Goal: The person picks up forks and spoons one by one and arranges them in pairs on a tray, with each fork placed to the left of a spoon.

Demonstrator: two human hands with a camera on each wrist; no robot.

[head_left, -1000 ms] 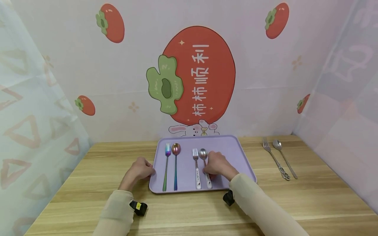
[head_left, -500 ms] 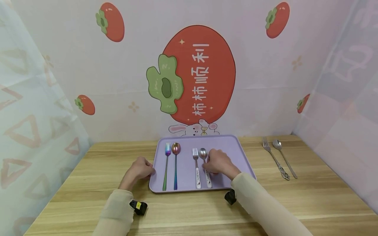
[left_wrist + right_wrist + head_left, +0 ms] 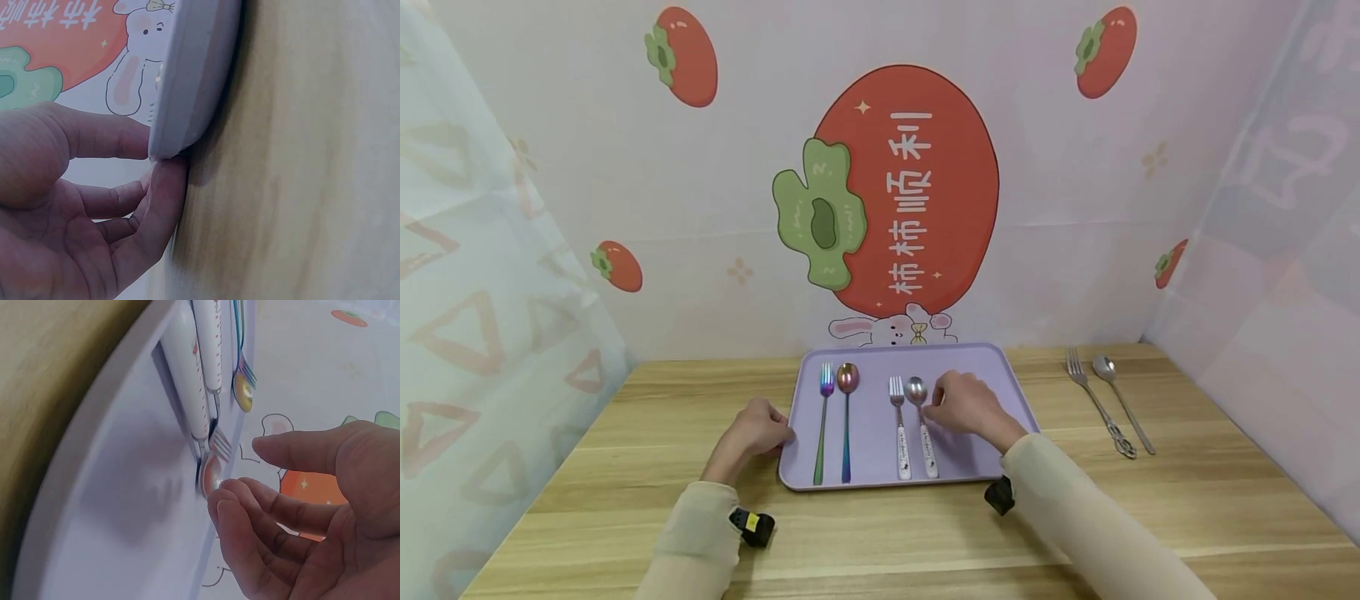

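Observation:
At the left edge of the lilac tray (image 3: 868, 367), my left hand (image 3: 762, 427) pinches the rim. The left wrist view shows the thumb on top of the tray's edge (image 3: 194, 75) and a finger under it. Over the tray's right half hovers my right hand (image 3: 970, 407), thumb and fingers apart with nothing between them. Just left of it lies a spoon (image 3: 929, 454) with a white patterned handle, beside a matching fork (image 3: 903, 450). Further left on the tray lie a rainbow-coloured fork (image 3: 826, 387) and a rainbow spoon (image 3: 847, 379).
On the wooden table (image 3: 865, 550), right of the tray, lie a silver fork (image 3: 1097, 402) with an ornate handle and a silver spoon (image 3: 1123, 402). A printed cloth backdrop (image 3: 737, 192) rises behind the table.
My right hand has come off the white-handled spoon and shifted slightly up and to the right. The left hand and the tray have stayed in place.

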